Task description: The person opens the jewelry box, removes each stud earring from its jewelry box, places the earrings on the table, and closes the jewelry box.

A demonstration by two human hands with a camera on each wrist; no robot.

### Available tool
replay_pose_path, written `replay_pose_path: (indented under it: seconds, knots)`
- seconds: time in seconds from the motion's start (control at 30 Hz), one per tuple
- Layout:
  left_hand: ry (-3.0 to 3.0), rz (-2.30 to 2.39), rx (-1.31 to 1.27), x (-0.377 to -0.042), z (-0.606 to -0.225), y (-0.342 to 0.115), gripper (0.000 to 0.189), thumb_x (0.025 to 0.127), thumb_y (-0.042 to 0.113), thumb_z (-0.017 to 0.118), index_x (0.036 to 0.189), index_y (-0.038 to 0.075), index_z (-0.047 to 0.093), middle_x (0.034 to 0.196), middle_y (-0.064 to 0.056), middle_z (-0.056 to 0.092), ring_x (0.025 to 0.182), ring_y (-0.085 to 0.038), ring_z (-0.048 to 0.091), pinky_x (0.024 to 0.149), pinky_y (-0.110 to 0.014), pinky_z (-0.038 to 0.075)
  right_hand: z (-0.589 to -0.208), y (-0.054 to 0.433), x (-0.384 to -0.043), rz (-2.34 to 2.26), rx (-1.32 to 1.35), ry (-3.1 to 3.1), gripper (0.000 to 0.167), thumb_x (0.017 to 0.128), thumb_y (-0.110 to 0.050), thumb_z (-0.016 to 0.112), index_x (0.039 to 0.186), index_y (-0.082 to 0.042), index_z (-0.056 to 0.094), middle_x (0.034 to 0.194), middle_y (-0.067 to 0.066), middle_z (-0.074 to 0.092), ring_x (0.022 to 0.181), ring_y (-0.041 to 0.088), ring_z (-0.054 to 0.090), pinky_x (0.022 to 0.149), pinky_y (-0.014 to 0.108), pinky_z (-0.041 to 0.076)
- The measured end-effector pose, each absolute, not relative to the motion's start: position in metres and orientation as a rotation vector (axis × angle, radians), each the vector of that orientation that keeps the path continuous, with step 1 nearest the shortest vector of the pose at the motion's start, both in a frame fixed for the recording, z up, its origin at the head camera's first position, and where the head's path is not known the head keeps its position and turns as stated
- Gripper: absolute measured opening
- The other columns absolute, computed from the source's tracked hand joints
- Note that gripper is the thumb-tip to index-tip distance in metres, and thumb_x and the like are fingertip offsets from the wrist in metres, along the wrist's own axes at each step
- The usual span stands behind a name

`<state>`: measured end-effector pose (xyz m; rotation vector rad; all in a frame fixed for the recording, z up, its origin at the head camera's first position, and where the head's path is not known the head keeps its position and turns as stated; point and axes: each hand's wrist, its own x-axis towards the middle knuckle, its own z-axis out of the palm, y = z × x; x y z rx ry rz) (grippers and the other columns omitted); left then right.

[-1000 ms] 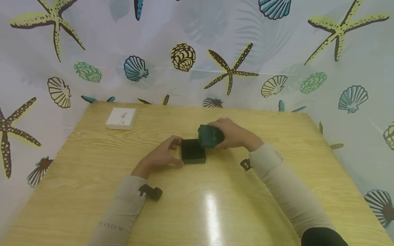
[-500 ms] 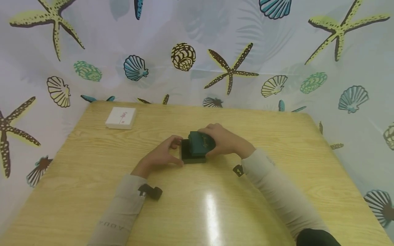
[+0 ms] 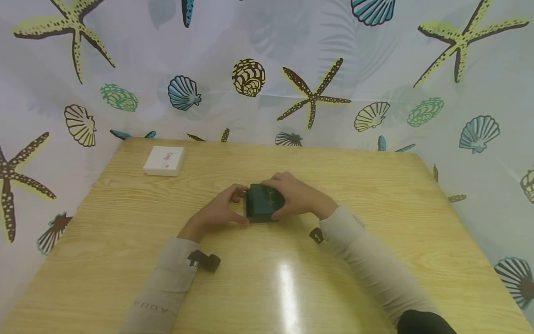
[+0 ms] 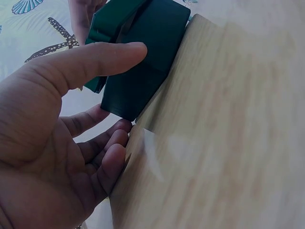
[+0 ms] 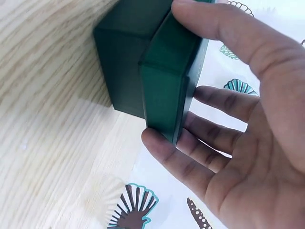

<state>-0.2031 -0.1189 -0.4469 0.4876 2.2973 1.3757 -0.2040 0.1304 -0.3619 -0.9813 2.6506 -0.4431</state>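
The lid, gripped by the right hand, sits tilted on the base held by the left hand, mid-frame on the surface; closing seems nearly done, with only the lid's full seating left.

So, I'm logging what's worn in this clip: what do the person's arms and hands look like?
The left hand and right hand are ungloved. The left sleeve and right sleeve are long and pale greyish-beige; the left bears faint lettering. A small black device sits at each wrist, and a black piece shows further up the right arm.
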Motion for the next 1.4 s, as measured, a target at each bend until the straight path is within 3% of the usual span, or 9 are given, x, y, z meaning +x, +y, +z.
replay_pose_path:
  seconds: [1.4]
  knots:
    - [2.297,1.398,0.509,-0.202,-0.445,-0.118,0.09,0.072,0.014,0.088,0.147,0.013,0.039,0.147,-0.011,0.048,0.134,-0.033,0.044,0.117,-0.051,0.036,-0.378,0.117,-0.204,-0.438,-0.961,2.669,0.091,0.074,-0.031,0.088,0.15,-0.008,0.043,0.139,0.016,0.053,0.124,0.031,0.048,0.105,0.046,0.048]
